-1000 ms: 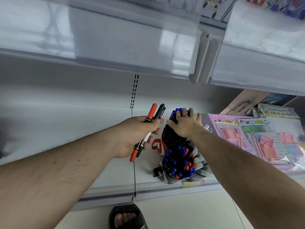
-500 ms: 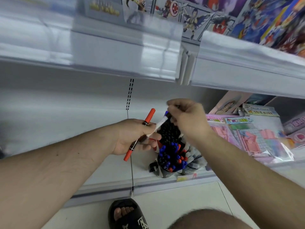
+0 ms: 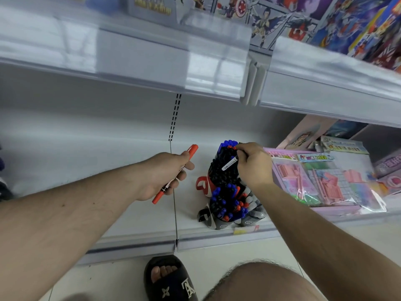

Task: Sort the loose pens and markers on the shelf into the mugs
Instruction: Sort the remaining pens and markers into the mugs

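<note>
The left hand (image 3: 161, 177) grips a red marker (image 3: 175, 176) with the fingers curled round the middle of its barrel. The marker is slim, with a red cap at each end and a pale printed band at mid-length; it lies tilted, upper end pointing toward the back of the shelf (image 3: 108, 161), lower end projecting below the palm. This hand is held above the shelf surface, just left of the mugs.

The right hand (image 3: 253, 165) pinches a second pen (image 3: 230, 163) between thumb and fingers. The visible part of this pen is white with dark print and slants down to the left. Its upper end is hidden inside the hand. The pen is directly over the rear mug (image 3: 219, 170), at the tops of the pens standing in it.

The rear mug has a red handle and is packed with black-capped pens, with a few blue and red caps at its far edge. The front mug (image 3: 213, 218), just beside it near the shelf lip, has a dark handle and holds blue-, red- and black-capped pens. Grey markers (image 3: 252, 210) are bunched at its right side.

Pink stationery packs (image 3: 314, 183) occupy the shelf to the right.
</note>
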Demonstrator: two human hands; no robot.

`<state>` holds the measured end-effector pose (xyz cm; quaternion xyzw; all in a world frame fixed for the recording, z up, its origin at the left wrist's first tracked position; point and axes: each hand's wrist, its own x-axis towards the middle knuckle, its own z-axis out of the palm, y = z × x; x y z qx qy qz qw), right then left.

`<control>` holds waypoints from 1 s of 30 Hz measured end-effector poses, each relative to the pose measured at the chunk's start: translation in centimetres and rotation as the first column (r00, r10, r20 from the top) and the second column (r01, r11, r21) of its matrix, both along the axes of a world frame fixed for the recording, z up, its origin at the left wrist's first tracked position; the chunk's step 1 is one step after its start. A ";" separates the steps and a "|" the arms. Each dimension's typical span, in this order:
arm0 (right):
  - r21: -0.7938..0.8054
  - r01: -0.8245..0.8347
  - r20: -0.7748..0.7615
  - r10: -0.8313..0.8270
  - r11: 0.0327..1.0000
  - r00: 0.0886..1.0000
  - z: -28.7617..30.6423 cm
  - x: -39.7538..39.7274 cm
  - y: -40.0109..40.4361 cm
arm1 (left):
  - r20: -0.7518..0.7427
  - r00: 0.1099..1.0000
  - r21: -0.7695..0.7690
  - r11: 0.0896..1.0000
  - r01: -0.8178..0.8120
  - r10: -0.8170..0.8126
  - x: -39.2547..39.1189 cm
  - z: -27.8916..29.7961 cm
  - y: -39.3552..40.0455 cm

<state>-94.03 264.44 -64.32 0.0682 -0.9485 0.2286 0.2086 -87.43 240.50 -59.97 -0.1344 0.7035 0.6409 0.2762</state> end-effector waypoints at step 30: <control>-0.485 -0.055 0.477 0.317 0.873 0.820 6.6 6.7 -5.6 | -0.190 0.972 0.003 0.990 0.144 -0.141 0.2 -0.8 2.0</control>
